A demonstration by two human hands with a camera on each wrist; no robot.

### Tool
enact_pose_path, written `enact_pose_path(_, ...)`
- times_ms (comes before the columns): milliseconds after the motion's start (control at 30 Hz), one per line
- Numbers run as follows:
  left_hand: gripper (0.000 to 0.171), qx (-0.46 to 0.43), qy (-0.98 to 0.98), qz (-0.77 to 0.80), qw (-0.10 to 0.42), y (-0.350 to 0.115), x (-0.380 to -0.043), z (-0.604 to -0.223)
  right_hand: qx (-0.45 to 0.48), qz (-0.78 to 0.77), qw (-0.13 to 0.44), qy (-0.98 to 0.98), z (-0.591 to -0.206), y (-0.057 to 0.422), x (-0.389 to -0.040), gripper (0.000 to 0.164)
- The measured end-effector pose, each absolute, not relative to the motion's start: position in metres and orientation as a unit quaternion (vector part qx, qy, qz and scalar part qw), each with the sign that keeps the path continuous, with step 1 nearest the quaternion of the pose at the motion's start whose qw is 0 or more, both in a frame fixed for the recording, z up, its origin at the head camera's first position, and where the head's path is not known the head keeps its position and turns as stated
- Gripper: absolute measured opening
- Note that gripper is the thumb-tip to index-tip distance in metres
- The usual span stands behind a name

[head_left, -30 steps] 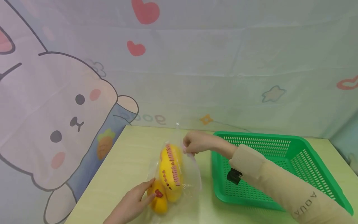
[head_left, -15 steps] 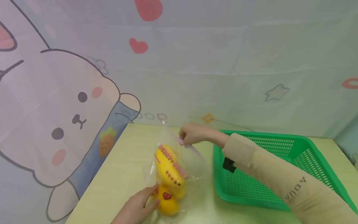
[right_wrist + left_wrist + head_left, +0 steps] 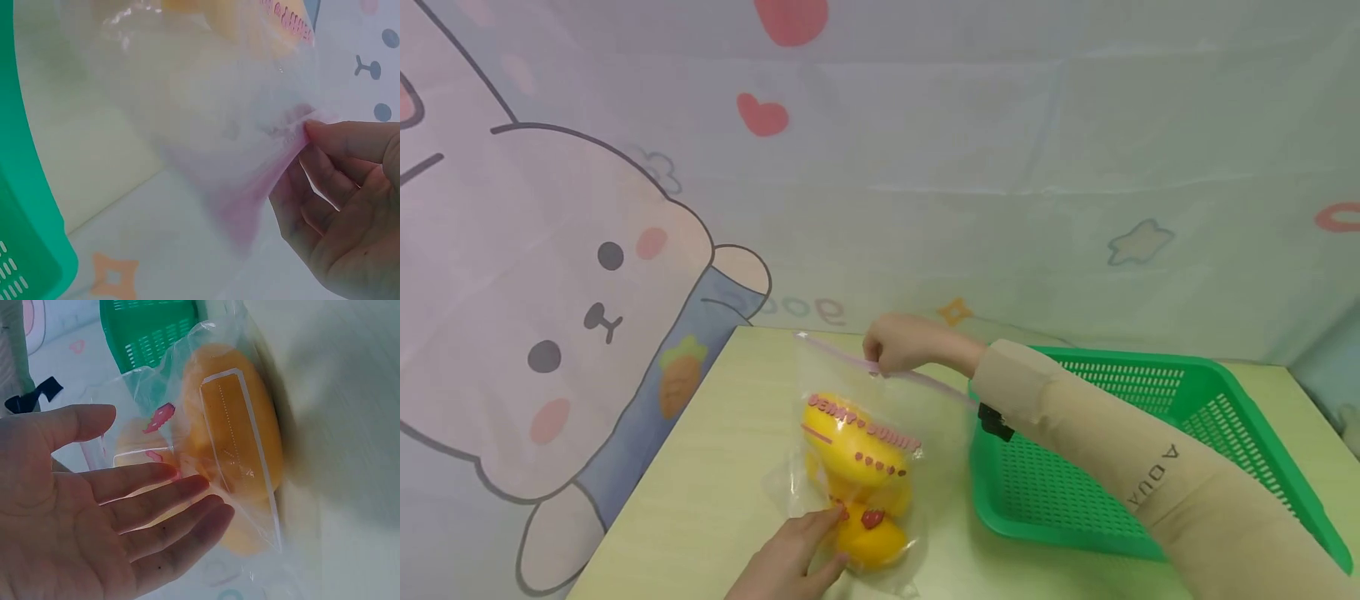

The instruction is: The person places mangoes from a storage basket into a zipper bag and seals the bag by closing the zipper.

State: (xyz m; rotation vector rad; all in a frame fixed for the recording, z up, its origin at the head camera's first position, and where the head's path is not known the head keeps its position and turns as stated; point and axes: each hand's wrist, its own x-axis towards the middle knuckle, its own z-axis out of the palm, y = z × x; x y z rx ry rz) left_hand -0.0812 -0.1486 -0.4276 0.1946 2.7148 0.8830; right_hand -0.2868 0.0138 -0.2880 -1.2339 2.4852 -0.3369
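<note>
A clear zip bag (image 3: 850, 379) with a pink zip strip, pink lettering and strawberry prints stands upright on the table. Inside are several smooth yellow fruit-like things (image 3: 880, 548), whose kind I cannot tell. My right hand (image 3: 906, 343) pinches the pink strip at the bag's top edge between thumb and fingers, as the right wrist view confirms. Low on the bag's left side, the fingertips of my left hand (image 3: 793, 557) touch the plastic. In the left wrist view that hand (image 3: 119, 519) has its fingers extended and thumb apart, beside a large yellow-orange item (image 3: 231, 431).
A green plastic basket (image 3: 1075, 546) with slotted walls stands on the right, partly under my right sleeve. The pale yellow table (image 3: 700, 475) meets a cloth backdrop (image 3: 962, 167) with a cartoon rabbit and hearts. A black strap (image 3: 996, 422) shows at my right wrist.
My right hand has shifted slightly left and upward along the bag's top. The bag has turned, spreading its strip and lettering wider toward me. My left hand has moved slightly right with its base.
</note>
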Motion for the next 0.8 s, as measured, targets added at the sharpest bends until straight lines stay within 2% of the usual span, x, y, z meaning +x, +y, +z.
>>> enact_pose_path(200,0.054,0.103,0.953,0.268,0.098,-0.141,-0.075,-0.43,-0.443,-0.104,0.162,0.876,-0.289,0.003,-0.289,0.019)
enact_pose_path(333,0.054,0.127,0.955,0.251,0.091,-0.134,-0.073,-0.427,-0.438,-0.105,0.16,0.878,-0.291,0.0,-0.291,0.016)
enact_pose_path(500,0.057,0.119,0.956,0.243,0.117,-0.123,-0.077,-0.418,-0.421,-0.107,0.153,0.888,-0.293,-0.001,-0.296,0.033)
enact_pose_path(567,0.056,0.117,0.96,0.231,0.112,-0.118,-0.081,-0.414,-0.415,-0.106,0.15,0.891,-0.295,-0.001,-0.298,0.04)
enact_pose_path(667,0.05,0.13,0.969,0.201,0.061,-0.113,-0.086,-0.41,-0.406,-0.102,0.144,0.897,-0.299,0.0,-0.302,0.046)
enact_pose_path(800,0.046,0.15,0.974,0.17,-0.016,-0.118,-0.085,-0.409,-0.386,-0.095,0.122,0.909,-0.309,-0.004,-0.292,0.041)
